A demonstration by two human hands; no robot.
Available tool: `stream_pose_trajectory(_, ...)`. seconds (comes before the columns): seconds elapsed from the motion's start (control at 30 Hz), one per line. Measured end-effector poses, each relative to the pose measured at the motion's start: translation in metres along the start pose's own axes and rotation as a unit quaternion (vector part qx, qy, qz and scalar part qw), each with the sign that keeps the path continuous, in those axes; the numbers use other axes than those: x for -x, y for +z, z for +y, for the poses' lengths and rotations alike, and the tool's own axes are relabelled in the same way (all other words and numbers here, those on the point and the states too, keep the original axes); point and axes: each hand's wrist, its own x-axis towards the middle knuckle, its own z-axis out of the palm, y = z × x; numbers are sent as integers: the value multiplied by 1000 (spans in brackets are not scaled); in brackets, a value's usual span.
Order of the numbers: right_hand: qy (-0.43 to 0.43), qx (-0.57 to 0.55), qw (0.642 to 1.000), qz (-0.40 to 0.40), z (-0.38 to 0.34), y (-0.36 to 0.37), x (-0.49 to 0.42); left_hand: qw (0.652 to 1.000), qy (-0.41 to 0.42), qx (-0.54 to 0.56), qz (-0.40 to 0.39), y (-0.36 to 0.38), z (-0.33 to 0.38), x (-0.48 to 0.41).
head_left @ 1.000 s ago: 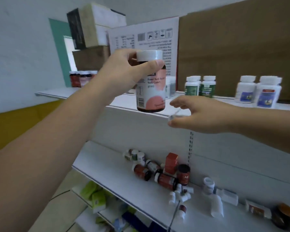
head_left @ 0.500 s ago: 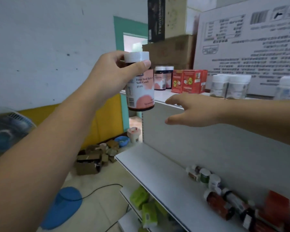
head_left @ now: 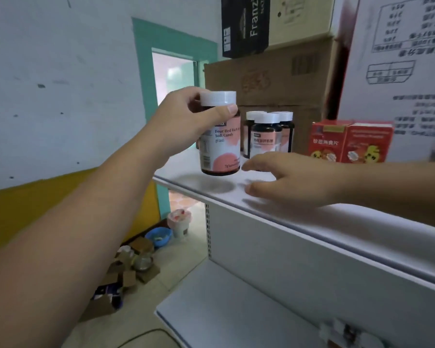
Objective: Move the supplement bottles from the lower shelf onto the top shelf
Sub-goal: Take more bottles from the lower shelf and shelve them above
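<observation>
A: Left grip (head_left: 186, 121) pinched the bottle (head_left: 220, 146) high, thumb just under the cap, nothing under the base. Bottle hung just above the top shelf (head_left: 286, 214), near its left end.
B: Risk?
A: Released before the base sat flat, it could've tipped off the end or the front lip. Could also have knocked the three bottles (head_left: 266, 134) just behind.
B: Right grip?
A: Right grip (head_left: 294, 182) was open, fingers loose, holding nothing, low over the shelf just right of the bottle. In the way if the bottle drifted.
B: Versus half a second back?
A: Bottle had been out in front of the shelf edge; now it was over the board. Right grip had moved in over the shelf too.
</observation>
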Motion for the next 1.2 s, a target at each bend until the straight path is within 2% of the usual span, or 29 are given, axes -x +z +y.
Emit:
stream_pose_trajectory(0.27, 94, -4, 995, 35, -17, 27, -36, 987, 60, 33, -147, 11, -68, -99)
stream_pose_trajectory(0.4, 136, -8, 990, 24, -24, 33, -49, 972, 86, 57, -209, 21, -82, -137)
stream_pose_trajectory(0.63, 155, -9, 988, 11, -24, 38, -49, 961, 52, 141, -233, 48, -104, -159)
stream_pose_trajectory(0.77, 153, -14, 988, 18, -22, 38, -49, 961, 92, 93, -243, 59, -116, -159)
stream_pose_trajectory(1.07, 132, -6, 991, 31, -14, 41, -50, 963, 66, 107, -237, 65, -116, -154)
stream_pose_trajectory(1.2, 129, -8, 991, 35, -12, 42, -50, 944, 34, 111, -308, 56, -118, -158)
